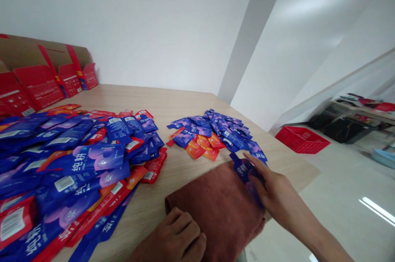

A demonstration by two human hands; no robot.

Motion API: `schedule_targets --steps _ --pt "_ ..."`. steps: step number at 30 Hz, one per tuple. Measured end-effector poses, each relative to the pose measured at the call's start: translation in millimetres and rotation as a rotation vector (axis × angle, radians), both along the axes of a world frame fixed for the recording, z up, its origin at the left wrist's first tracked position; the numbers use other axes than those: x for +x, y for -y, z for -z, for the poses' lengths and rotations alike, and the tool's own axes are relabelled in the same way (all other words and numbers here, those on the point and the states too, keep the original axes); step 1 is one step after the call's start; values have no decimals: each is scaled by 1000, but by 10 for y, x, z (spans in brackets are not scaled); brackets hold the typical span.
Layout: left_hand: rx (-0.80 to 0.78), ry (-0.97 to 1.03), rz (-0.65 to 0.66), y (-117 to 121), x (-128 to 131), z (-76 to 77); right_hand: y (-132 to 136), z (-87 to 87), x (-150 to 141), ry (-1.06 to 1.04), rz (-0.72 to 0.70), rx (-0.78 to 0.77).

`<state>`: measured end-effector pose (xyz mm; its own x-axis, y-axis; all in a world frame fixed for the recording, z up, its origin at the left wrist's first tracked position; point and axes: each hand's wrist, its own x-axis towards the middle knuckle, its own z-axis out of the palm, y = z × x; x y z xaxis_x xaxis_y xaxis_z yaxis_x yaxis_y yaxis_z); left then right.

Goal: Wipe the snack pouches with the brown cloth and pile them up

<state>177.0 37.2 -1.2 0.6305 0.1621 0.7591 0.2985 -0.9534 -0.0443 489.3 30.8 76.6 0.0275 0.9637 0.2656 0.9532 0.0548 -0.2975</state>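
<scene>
A blue-and-purple pouch (247,173) is in my right hand (274,190), pinched between thumb and fingers. The hand holds it over the right side of a folded brown cloth (216,206) on the table. My left hand (180,235) is closed, its curled fingers against the cloth's lower left edge; its palm side is hidden. Just beyond the cloth lies a smaller heap of blue pouches (228,128) with several orange ones (202,146) at its near side. A large heap of blue, red and orange pouches (95,161) spreads across the left side.
Open red cardboard boxes (40,85) stand at the back left of the wooden table (148,97), by a white wall. On the floor beyond the table's right edge sits a red crate (302,140). Farther right are a cluttered bench (361,107) and a light-blue basin (384,157).
</scene>
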Motion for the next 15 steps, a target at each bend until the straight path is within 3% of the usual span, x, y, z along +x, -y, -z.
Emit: schedule_targets --steps 4,8,12,15 --pt "6 -3 -11 7 -12 35 128 118 -508 -181 -318 36" --pt "-7 20 0 -2 -2 76 162 497 -930 116 -372 149" --pt "-64 34 26 -18 15 137 169 830 -1026 228 -459 165" --pt "-44 -5 2 -21 -1 211 126 900 -863 252 -431 174"
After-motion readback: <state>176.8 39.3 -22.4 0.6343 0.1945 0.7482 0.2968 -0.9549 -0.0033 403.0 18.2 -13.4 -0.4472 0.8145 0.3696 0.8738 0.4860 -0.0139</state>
